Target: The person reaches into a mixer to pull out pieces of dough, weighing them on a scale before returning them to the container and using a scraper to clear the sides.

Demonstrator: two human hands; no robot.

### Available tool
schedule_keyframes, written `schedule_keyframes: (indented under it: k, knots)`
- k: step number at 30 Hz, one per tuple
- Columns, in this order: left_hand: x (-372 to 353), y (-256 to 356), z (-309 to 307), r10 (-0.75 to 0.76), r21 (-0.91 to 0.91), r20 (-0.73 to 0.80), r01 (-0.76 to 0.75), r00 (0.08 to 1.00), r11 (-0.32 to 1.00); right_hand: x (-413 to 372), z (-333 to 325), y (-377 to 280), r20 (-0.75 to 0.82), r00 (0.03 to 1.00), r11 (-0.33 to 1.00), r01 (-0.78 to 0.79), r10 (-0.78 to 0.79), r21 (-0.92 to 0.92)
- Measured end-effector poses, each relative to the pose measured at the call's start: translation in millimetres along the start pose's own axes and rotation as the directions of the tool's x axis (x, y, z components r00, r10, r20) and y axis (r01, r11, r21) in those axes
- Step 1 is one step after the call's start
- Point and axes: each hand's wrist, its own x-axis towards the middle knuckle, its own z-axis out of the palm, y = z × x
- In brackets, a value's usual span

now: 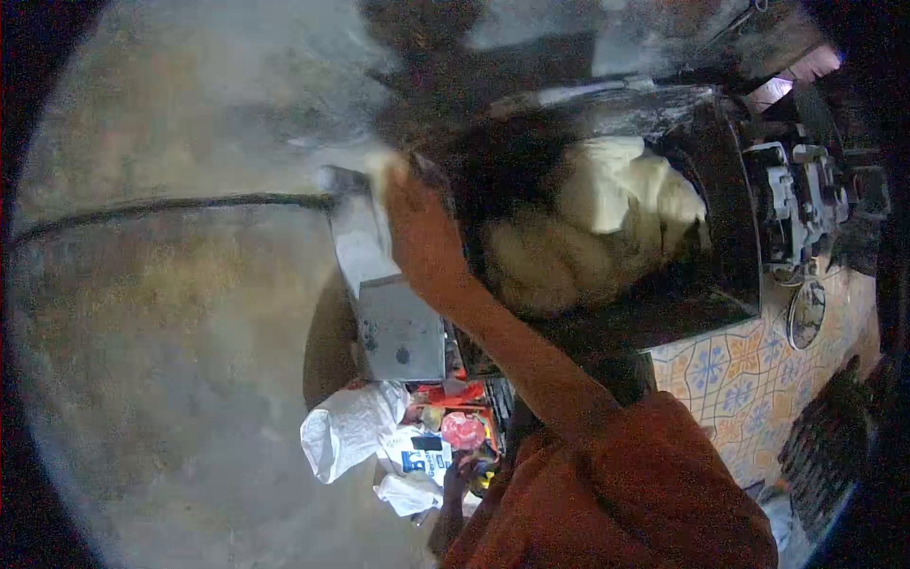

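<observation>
My right hand [417, 223] is stretched across the view beside a grey box [401, 327] with a dark cable [190, 202] running to its upper end. Its fingers are smeared by motion, with a pale blur at their tips. Just beyond the wrist is a dark-walled machine tub [725, 171] holding a large pale mass of dough [607, 190], part lit and part in shade. Low in the view, my left hand [456, 479] is dim and small, next to a white printed bag [417, 453] and a round pink packet [464, 431]. Its fingers are mostly hidden.
A crumpled white sack [346, 431] lies beside the packets. Stained wall [171, 332] fills the left side. To the right are a patterned tile floor [730, 379], a round metal-rimmed dish [807, 315] and white-and-grey equipment [782, 204].
</observation>
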Motion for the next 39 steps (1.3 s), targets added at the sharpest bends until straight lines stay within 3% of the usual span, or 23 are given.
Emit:
schedule_keyframes:
  k: [3, 4, 6, 7, 10, 11, 12, 15, 16, 18, 21, 23, 24, 26, 28, 29, 31, 33, 34, 35, 36, 37, 39]
  knots:
    - [19, 14, -10, -0.100, 0.140, 0.184, 0.074, 0.978, 0.987, -52, 19, 46, -0.016, 0.995, 0.976, 0.094, -0.099, -0.195]
    - [29, -13, -1, -0.089, -0.386, 0.236, 0.177, 0.968, 0.905, -44, 14, 46, 0.027, 0.998, 0.980, 0.052, -0.048, -0.194]
    - [15, 164, -25, -0.361, -0.041, 0.126, 0.368, 0.924, 0.929, -15, 9, 40, 0.108, 0.990, 0.980, -0.068, 0.089, -0.187]
    - [13, 132, -21, -0.277, -0.141, 0.090, 0.288, 0.957, 0.947, -4, 13, 43, -0.118, 0.993, 0.991, -0.018, 0.002, -0.134]
    - [10, 101, -20, -0.110, -0.148, 0.006, 0.110, 0.994, 0.983, 0, 28, 56, -0.110, 0.959, 0.965, -0.261, 0.260, 0.007]
    - [3, 174, -29, -0.285, 0.053, -0.056, 0.288, 0.957, 0.956, -19, 30, 59, -0.057, 0.968, 0.969, -0.245, 0.244, -0.013]
    - [4, 156, -24, -0.261, 0.037, -0.038, 0.262, 0.965, 0.964, -49, 29, 65, -0.008, 0.975, 0.974, -0.223, 0.223, -0.034]
    - [-6, 6, 15, -0.199, -0.098, 0.114, 0.211, 0.973, 0.973, -119, -28, 28, 0.310, 0.890, 0.943, -0.316, 0.333, -0.104]
    - [-10, 38, 21, 0.030, -0.336, 0.169, 0.029, 0.985, 0.941, -151, -44, 18, 0.501, 0.793, 0.938, -0.288, 0.346, -0.192]
    - [-1, 6, 29, 0.155, -0.243, 0.233, -0.097, 0.960, 0.965, -165, -58, 14, 0.659, 0.665, 0.935, -0.284, 0.350, -0.211]
    - [6, -61, 35, 0.307, -0.117, 0.340, -0.284, 0.889, 0.952, -130, -50, 31, 0.546, 0.754, 0.918, -0.391, 0.365, -0.074]
    - [13, 94, -14, -0.270, 0.234, 0.225, 0.217, 0.936, 0.948, -77, -7, 56, 0.247, 0.881, 0.913, -0.406, 0.403, -0.042]
    - [15, 91, -21, -0.186, 0.448, 0.148, 0.102, 0.971, 0.888, -61, 28, 97, 0.164, 0.937, 0.947, -0.288, 0.309, -0.139]
    - [13, 107, -30, -0.069, 0.239, 0.029, 0.060, 0.997, 0.969, -40, 98, 184, -0.085, 0.995, 0.916, 0.020, -0.059, -0.400]
    - [13, 129, -36, 0.003, 0.139, -0.084, 0.009, 0.996, 0.990, -27, 86, 173, -0.043, 0.997, 0.919, 0.040, -0.062, -0.392]
    - [14, 124, -34, -0.005, -0.014, -0.095, 0.004, 0.995, 1.000, -37, 70, 152, 0.166, 0.963, 0.955, -0.167, 0.210, -0.244]
    - [19, 112, -25, -0.054, 0.165, 0.000, 0.053, 0.999, 0.985, -91, 30, 109, 0.459, 0.876, 0.938, 0.020, 0.150, -0.346]
    - [19, 76, -1, -0.169, -0.316, 0.140, 0.205, 0.976, 0.926, -137, -5, 58, 0.636, 0.742, 0.945, 0.009, 0.213, -0.326]
    - [25, 17, 4, -0.034, -0.204, 0.256, 0.089, 0.966, 0.975, -160, -23, 32, 0.712, 0.660, 0.948, 0.000, 0.240, -0.319]
    - [25, 46, 1, -0.109, -0.111, 0.309, 0.150, 0.945, 0.982, -161, -32, 27, 0.844, 0.425, 0.942, -0.069, 0.326, -0.330]
    - [23, 80, -1, -0.187, -0.023, 0.347, 0.208, 0.919, 0.978, -154, -37, 29, 0.794, 0.553, 0.951, 0.009, 0.252, -0.308]
    - [23, 78, -3, -0.068, 0.037, 0.305, 0.060, 0.950, 0.998, -142, -40, 37, 0.732, 0.662, 0.953, 0.085, 0.163, -0.289]
    - [22, 114, -17, -0.129, 0.166, 0.161, 0.102, 0.979, 0.981, -109, -32, 60, 0.402, 0.909, 0.668, 0.368, -0.112, -0.646]
